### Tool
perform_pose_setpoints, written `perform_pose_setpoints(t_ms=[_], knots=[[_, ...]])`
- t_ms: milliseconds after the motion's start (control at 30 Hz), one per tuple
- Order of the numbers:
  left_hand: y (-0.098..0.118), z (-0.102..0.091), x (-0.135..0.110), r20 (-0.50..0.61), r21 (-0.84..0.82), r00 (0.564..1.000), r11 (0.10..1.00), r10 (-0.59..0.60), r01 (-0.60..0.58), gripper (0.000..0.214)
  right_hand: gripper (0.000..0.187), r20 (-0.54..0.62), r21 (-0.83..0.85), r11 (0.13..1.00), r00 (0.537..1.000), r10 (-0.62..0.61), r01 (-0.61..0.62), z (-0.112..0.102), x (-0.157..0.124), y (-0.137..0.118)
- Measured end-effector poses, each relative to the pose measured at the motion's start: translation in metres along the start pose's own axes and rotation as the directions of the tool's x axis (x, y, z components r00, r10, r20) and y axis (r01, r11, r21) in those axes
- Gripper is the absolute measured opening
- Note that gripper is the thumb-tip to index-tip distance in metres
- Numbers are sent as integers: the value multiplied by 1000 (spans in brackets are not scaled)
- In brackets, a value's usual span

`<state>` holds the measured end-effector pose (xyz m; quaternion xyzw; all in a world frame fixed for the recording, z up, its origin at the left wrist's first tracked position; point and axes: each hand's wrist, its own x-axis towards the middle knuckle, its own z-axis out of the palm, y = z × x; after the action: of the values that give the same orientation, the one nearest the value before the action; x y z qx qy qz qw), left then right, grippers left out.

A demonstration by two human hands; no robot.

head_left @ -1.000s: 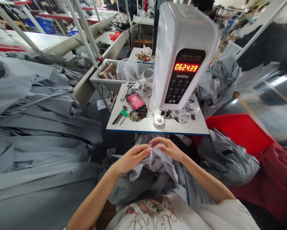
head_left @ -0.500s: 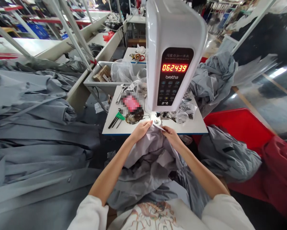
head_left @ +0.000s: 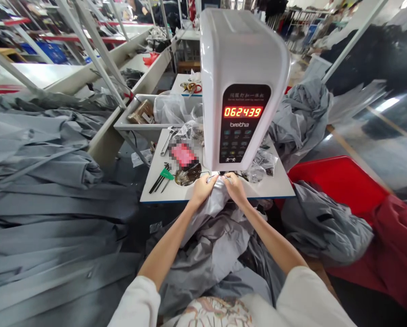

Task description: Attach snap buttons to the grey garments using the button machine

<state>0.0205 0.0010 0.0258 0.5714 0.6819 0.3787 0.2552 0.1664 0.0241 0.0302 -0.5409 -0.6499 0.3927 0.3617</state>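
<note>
A grey garment (head_left: 210,245) lies across my lap and reaches up onto the white machine table (head_left: 162,193). My left hand (head_left: 202,190) and my right hand (head_left: 235,187) both pinch a fold of this garment and hold it on the table, right under the head of the white button machine (head_left: 240,68). Its red display reads 062439. The spot under the machine head is hidden by my fingers and the cloth.
Grey garments are piled on the left (head_left: 46,195) and in a red bin (head_left: 339,181) on the right. On the table lie a green-handled tool (head_left: 164,176), a wrench (head_left: 165,135), a pink item (head_left: 183,155) and plastic bags (head_left: 262,163). A grey tray (head_left: 135,122) stands behind.
Both hands have moved forward from my lap with the grey cloth, onto the table and under the machine head. My view has shifted a little closer.
</note>
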Motion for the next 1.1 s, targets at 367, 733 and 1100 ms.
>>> perform_pose_setpoints(t_ms=[367,733,1100], knots=[[-7,1,-6,-21,40,1000,999,18,-17,45,28,-19,-110,993,999,-45,42,-1,-7,-2],[1,7,-8,-70,125,998,992,-1,10,22,24,-57,-227,960,986,155,-164,-2,-6,-8],[-9,10,-7,-75,131,918,917,389,-378,24,35,19,-304,934,980,200,-185,-10,-1,-4]])
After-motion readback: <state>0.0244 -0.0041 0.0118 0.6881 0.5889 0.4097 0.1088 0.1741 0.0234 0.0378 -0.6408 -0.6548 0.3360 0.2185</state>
